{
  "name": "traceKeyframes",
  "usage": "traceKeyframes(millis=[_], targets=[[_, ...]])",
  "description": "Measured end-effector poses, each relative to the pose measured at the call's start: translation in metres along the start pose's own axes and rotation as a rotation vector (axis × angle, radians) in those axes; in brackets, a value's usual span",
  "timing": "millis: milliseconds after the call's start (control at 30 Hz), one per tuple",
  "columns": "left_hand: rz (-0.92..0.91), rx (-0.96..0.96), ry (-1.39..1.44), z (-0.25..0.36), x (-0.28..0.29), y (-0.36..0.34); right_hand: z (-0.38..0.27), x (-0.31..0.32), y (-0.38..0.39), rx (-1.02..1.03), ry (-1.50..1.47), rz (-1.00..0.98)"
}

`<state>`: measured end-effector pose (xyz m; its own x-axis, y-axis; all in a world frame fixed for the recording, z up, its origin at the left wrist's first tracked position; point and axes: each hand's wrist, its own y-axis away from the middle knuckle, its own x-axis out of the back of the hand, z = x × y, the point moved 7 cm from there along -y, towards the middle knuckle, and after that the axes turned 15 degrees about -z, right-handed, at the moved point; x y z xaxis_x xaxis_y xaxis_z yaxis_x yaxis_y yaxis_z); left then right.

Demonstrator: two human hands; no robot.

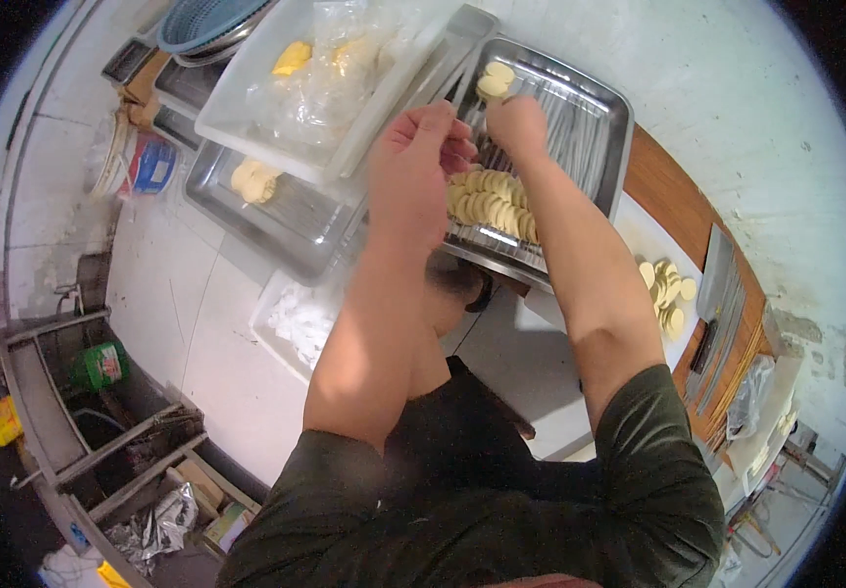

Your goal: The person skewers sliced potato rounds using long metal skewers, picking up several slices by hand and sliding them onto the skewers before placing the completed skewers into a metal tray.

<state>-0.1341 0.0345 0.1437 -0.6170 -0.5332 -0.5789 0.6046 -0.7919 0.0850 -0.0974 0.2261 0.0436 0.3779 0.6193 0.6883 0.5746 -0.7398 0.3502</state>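
Note:
My left hand (418, 162) is over the left edge of a steel tray (623, 137), its fingers curled and the thumb tip meeting a fingertip. Whatever it may pinch is too small to make out. Inside the far part of the tray, my right hand (519, 125) is closed like a fist, its fingertips hidden. Just beyond it lie a few pale yellow round slices (497, 75). Overlapping rows of similar slices (492, 201) fill the near end of the tray, partly covered by my forearms. Pale streaks run along the tray floor.
Left of the tray, a white plastic bin (222, 120) holds clear bags and yellow pieces. Below it, another steel tray (209, 191) carries a pale yellow lump (254, 182). Rightward are loose slices (673, 294) on a white board, a cleaver (715, 279) and thin sticks (737, 367).

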Motion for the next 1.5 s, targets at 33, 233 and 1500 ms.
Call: traceKeyframes(millis=[33,233,1500], targets=[[-0.02,0.022,0.006,-0.002,-0.001,-0.005,0.007,0.008,0.008,0.037,-0.025,-0.029],[-0.005,-0.05,-0.189,0.008,0.0,-0.008,0.085,0.076,0.134,0.229,-0.315,0.174],[-0.608,0.335,-1.333,-0.278,-0.145,0.079,0.517,0.264,0.346,-0.241,-0.156,0.634]])
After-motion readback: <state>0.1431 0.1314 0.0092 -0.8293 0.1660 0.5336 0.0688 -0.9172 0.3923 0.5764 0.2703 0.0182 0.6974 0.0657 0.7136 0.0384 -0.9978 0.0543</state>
